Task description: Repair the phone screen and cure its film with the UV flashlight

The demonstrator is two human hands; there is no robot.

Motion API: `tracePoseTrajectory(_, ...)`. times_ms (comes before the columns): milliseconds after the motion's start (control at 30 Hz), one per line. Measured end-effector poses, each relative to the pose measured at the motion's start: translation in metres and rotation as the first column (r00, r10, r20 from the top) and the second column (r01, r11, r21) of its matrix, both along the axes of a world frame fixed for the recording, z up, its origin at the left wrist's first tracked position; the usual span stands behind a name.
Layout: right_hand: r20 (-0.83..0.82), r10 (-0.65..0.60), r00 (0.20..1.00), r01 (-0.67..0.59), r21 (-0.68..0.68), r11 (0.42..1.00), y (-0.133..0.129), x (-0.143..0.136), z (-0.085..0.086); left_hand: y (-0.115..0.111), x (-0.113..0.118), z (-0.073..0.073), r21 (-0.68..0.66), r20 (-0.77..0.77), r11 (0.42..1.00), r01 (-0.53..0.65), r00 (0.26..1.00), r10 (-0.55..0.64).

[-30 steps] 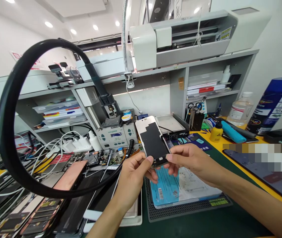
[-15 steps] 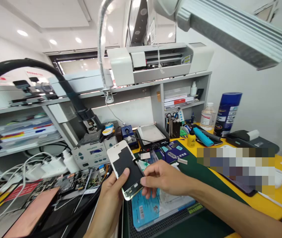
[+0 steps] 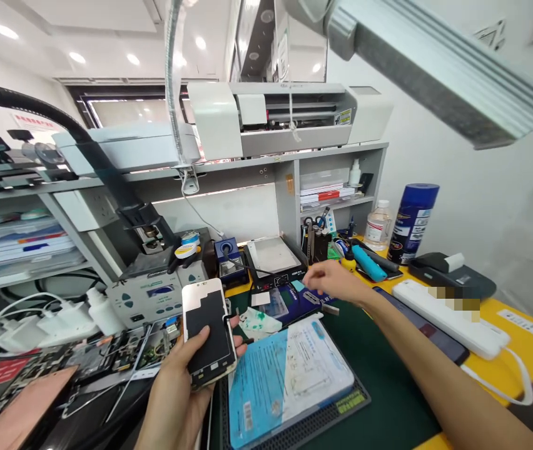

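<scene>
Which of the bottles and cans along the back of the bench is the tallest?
The dark blue spray can near the wall. It stands well above the clear bottle beside it and the small yellow bottle further left.

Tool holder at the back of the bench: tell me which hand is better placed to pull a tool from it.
Right. The right hand is empty, open and stretched out close to the tool holder. The left hand is nearer the body and holds the phone screen.
</scene>
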State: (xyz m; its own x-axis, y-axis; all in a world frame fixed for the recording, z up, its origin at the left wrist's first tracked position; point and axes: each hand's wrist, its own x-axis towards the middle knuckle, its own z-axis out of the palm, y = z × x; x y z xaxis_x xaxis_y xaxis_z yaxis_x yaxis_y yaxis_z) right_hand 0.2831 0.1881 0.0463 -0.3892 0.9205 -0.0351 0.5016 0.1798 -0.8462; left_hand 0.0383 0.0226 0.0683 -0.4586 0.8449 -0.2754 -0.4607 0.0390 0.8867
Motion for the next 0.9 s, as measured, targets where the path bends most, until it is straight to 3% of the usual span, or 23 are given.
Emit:
tracePoseTrajectory(233, 0.298, 0.307, 0.904, -0.262, -0.183, 0.948, 0.001, 0.005, -0.011, -0.001, -0.004, -0.003, 0.032, 0.057, 0.998, 0.050, 0.997, -0.052)
tracePoseTrajectory(400, 0.398, 0.424, 0.814, -0.362, -0.224, 0.905, 0.006, 0.006, -0.012, 0.001, -0.013, -0.011, 0.041, 0.064, 0.998, 0.052, 0.996, -0.054)
tracePoseTrajectory(700, 0.372, 0.432, 0.822, -0.382, -0.204, 0.902, 0.006, 0.018, -0.006, 0.003, -0.021, -0.012, 0.074, 0.047, 0.997, 0.013, 0.999, -0.017)
tracePoseTrajectory(900, 0.333, 0.311, 0.890, -0.291, -0.111, 0.950, 0.007, 0.013, -0.010, 0.003, -0.025, -0.013, 0.109, 0.035, 0.993, 0.039, 0.998, -0.043)
